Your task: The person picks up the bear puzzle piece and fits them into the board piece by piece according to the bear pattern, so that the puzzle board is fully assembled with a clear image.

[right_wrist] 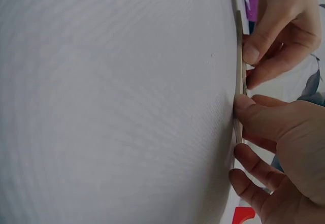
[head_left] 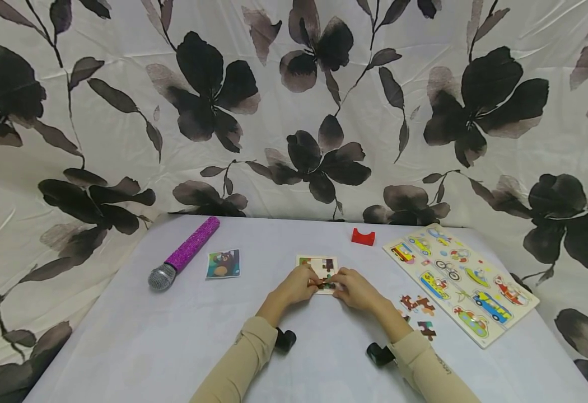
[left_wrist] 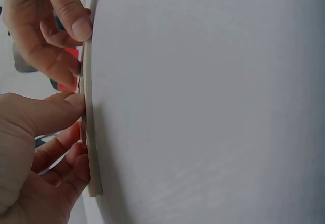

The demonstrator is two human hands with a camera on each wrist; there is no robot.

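A small jigsaw board (head_left: 330,260) with a pale rim lies mid-table, partly filled with pieces and partly covered by fingers. At its left side my left hand (head_left: 297,284) pinches a small brown puzzle piece (head_left: 319,282) low over the board. My right hand (head_left: 357,288) holds the board's right side, thumb at the near edge and index finger by the pieces. In the left wrist view, the board's edge (left_wrist: 94,178) shows side-on beneath both hands. Several loose jigsaw pieces (head_left: 427,305) lie right of my right hand, some behind the forearm.
A small bear picture card (head_left: 223,264) and a purple glitter microphone (head_left: 191,244) lie to the left. Farther back is a red notched block (head_left: 363,237). A large vehicle puzzle board (head_left: 457,280) takes up the right side of the white table (head_left: 173,341); floral cloth hangs behind.
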